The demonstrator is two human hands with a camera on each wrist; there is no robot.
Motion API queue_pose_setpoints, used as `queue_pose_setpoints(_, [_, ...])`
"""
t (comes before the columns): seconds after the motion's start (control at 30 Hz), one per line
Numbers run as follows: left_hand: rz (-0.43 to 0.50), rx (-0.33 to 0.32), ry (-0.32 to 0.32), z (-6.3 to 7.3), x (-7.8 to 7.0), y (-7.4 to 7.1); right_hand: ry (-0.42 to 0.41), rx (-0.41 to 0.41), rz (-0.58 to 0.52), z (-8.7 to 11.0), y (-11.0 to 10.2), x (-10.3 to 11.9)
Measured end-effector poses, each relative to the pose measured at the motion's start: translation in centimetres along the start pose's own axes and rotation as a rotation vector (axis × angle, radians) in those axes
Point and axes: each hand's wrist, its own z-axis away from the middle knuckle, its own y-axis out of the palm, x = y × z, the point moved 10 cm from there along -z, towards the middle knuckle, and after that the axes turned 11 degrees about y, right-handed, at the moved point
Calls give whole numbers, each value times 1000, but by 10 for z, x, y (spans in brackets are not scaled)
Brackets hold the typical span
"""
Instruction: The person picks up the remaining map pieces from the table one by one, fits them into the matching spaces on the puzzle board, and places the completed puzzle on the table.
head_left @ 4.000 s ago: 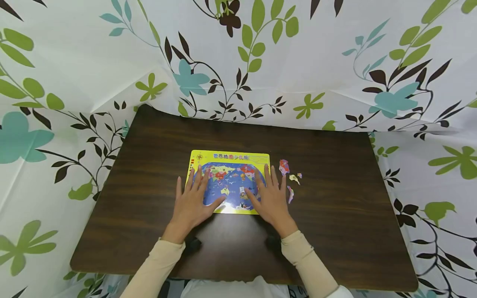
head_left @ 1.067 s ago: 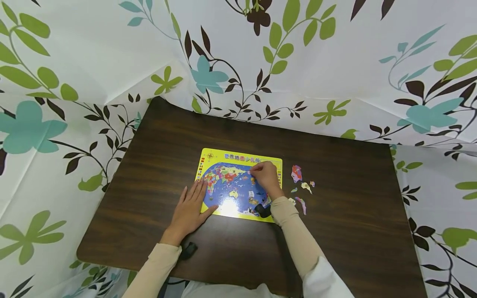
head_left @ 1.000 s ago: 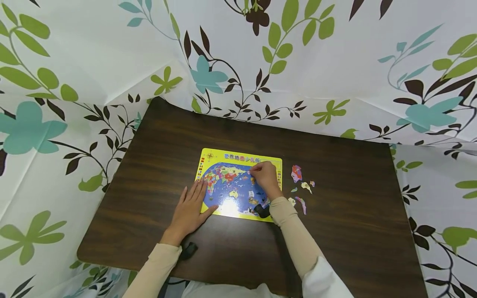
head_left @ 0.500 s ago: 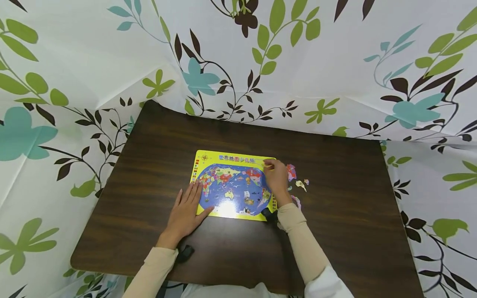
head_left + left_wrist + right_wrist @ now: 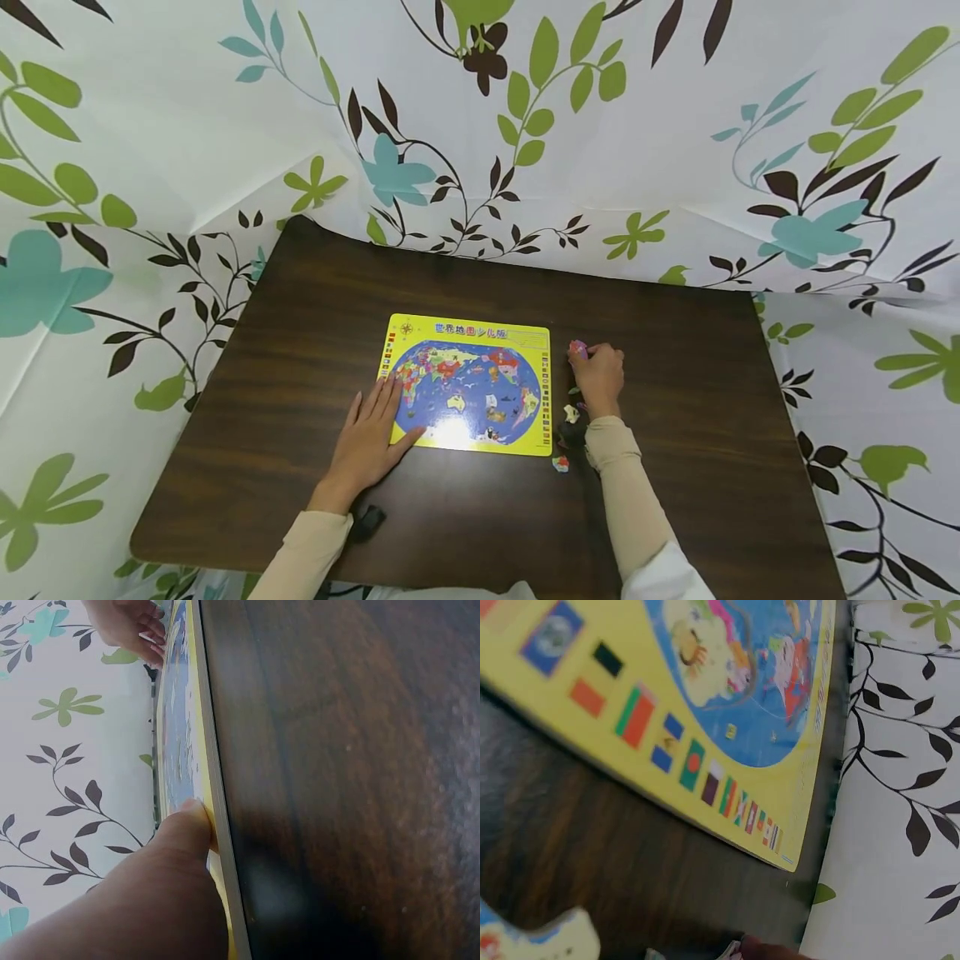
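Observation:
A yellow-bordered world-map puzzle board (image 5: 471,330) lies flat on the table. My left hand (image 5: 366,450) rests on its left edge with straight fingers; in the left wrist view the thumb (image 5: 191,817) lies over the board's near rim. To the right of the board, my right hand (image 5: 600,379) pinches a red and pink puzzle piece (image 5: 577,349) at its fingertips. Only a fingertip and a sliver of that piece (image 5: 733,950) show at the bottom of the right wrist view.
Loose puzzle pieces lie between the board and my right wrist: a cream one (image 5: 572,414), a small green one (image 5: 574,390) and a multicoloured one (image 5: 560,464). The dark wooden table (image 5: 697,450) backs onto a leaf-patterned cloth (image 5: 442,100).
Both hands lay spread on the board at first. My right hand then pinched near the map's upper right, moved right off the board and now grips the red and pink piece. The left stays put.

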Motion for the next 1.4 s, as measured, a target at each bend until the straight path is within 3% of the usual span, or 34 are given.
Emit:
queue_pose_setpoints(0.2, [11,2,3,1,-1,4,26,-36,-57,-3,-1,-2])
queue_pose_setpoints(0.33, [-1,6,0,3,0,5,2,-65,-98,-1,-2,-5])
queue_pose_setpoints(0.63, [3,3,-4,4,4,4,-198,-117,-275,11,-15,20])
queue_pose_setpoints(0.73, [1,-2,-3,4,4,3,-245,-24,-362,16,-11,32])
queue_pose_setpoints(0.83, [5,-10,-3,4,4,1,-253,165,-428,22,5,39])
queue_pose_setpoints(0.93, [10,-22,2,3,4,-1,-249,376,-380,31,28,46])
queue_pose_setpoints(1.0, [11,-20,0,3,5,-1,-250,470,-314,38,42,49])
queue_pose_setpoints(1.07, [16,-18,2,2,4,-1,-247,523,-279,44,51,51])
queue_pose_setpoints(1.17, [18,0,-2,1,4,1,-208,558,-322,49,58,50])
queue_pose_setpoints(1.4, [19,-1,-5,2,3,2,-109,560,-408,51,63,47])
